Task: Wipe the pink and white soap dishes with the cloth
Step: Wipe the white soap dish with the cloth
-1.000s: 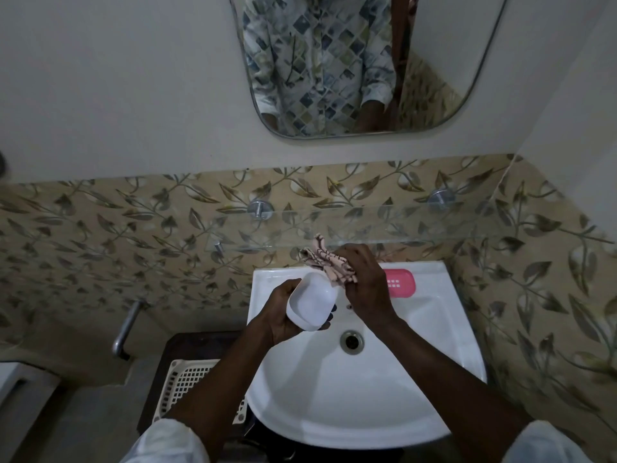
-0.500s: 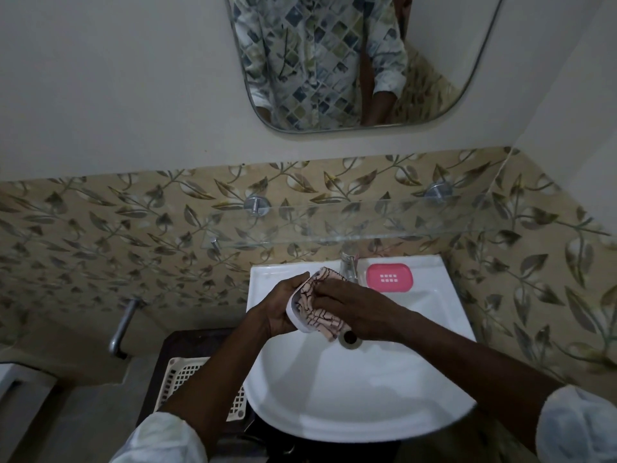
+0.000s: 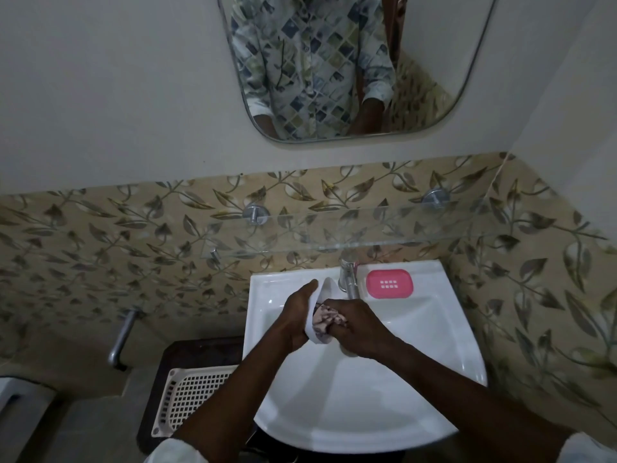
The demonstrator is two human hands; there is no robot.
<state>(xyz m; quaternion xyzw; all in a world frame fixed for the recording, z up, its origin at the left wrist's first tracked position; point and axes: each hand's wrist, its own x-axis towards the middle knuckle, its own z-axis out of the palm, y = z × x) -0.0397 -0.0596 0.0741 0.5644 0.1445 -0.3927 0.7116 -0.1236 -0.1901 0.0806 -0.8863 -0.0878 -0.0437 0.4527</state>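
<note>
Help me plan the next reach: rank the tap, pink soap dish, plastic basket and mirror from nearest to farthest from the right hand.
1. Tap: just behind the right hand.
2. Pink soap dish: right rear sink ledge.
3. Plastic basket: lower left, beside the sink.
4. Mirror: high on the wall.

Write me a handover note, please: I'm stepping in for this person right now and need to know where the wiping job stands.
Left hand: holds the white soap dish tilted on edge over the sink.
Right hand: presses the bunched patterned cloth into the dish's hollow.
Pink soap dish: lies flat on the sink's back ledge, right of the tap, untouched by either hand.
Done: nothing finished for sure; the white dish is mid-wipe.
Left: finish the white dish and set it down, then wipe the pink one.
</note>
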